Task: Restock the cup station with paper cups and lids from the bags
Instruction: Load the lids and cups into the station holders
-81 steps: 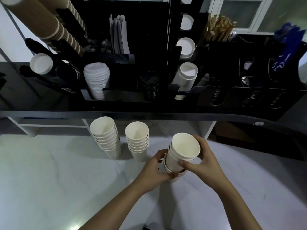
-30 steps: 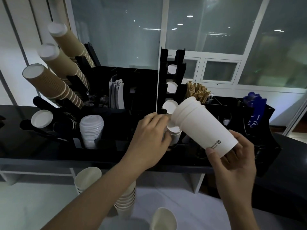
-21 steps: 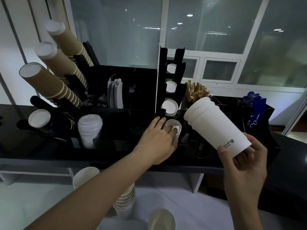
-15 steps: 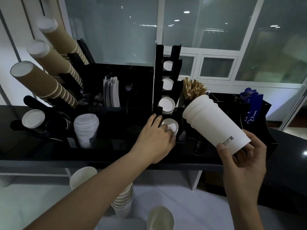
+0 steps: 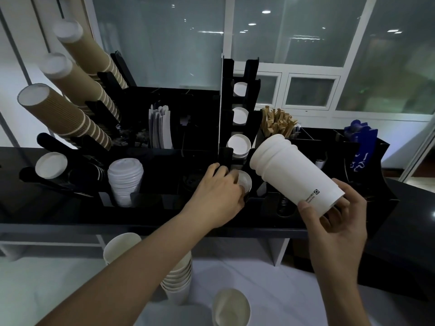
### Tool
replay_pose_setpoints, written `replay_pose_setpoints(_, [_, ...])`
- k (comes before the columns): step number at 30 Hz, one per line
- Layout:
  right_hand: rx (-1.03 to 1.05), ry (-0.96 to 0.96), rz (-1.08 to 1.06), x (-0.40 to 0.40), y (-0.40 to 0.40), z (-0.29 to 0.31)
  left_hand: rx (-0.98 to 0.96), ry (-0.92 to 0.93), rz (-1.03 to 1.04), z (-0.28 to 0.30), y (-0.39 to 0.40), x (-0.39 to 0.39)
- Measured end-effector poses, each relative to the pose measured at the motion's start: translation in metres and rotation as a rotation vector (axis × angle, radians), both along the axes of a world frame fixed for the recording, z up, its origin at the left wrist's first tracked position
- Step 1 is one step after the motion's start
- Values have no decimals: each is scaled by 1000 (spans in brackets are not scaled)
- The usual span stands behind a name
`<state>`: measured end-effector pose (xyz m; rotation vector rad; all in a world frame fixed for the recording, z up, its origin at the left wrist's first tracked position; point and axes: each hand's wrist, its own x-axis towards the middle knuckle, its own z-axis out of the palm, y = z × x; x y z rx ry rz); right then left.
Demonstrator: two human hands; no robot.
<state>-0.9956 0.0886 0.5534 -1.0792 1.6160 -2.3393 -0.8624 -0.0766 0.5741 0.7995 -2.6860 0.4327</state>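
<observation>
Holding a nested stack of white paper cups [image 5: 295, 174] tilted up and to the left, the right hand [image 5: 336, 222] grips its open lower end, thumb on the near side and fingers [image 5: 353, 191] wrapped round the far side, so the stack's closed end points toward the black cup rack [image 5: 240, 109]. The left hand [image 5: 217, 196] reaches across the black table [image 5: 70, 215] to the rack's lowest slot, its fingers [image 5: 221, 172] curled and pressed against the small white cup [image 5: 244, 182] that sits there; whether they actually pinch it cannot be told. Above that slot three more white cups show in the rack, one over the other. Just right of the rack stands a bunch of wooden stirrers [image 5: 277, 122], and further right a blue packet [image 5: 360, 142] leans in a black holder. To the left, a stack of white lids [image 5: 124, 182] stands upright in a compartment, with flat grey sleeves [image 5: 160, 128] behind it and three long sloping tubes of brown cups [image 5: 63, 114] at the far left. Below the table's front edge, on a pale surface, two stacks of white cups [image 5: 179, 281] stand mouth up, partly hidden by the left forearm, and one more open cup [image 5: 231, 309] sits nearest the camera
</observation>
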Motion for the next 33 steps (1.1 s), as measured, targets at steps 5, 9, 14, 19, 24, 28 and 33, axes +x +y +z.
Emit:
replay_pose_setpoints(5, [-3, -9, -1, 1, 2, 1, 21, -89, 104, 12, -8, -10])
replay_pose_setpoints(9, [-18, -15, -2, -1, 5, 1, 32, -57, 138, 10, -11, -18])
replay_pose_setpoints(14, [-7, -18, -15, -3, 7, -1, 52, 49, 121, 7, -10, -21])
replay_pose_setpoints(19, [2, -15, -18, -6, 6, -4, 35, 158, 63, 0, -13, -21])
replay_pose_setpoints(24, [1, -7, -25, -7, 3, -5, 46, 131, 100, -3, -18, -24])
replay_pose_setpoints(28, [21, 26, -20, -8, 0, -4, 51, 125, 99, -2, -21, -21])
replay_pose_setpoints(33, [31, 88, -11, -8, -3, 3, 205, 246, 67, 4, -18, 4])
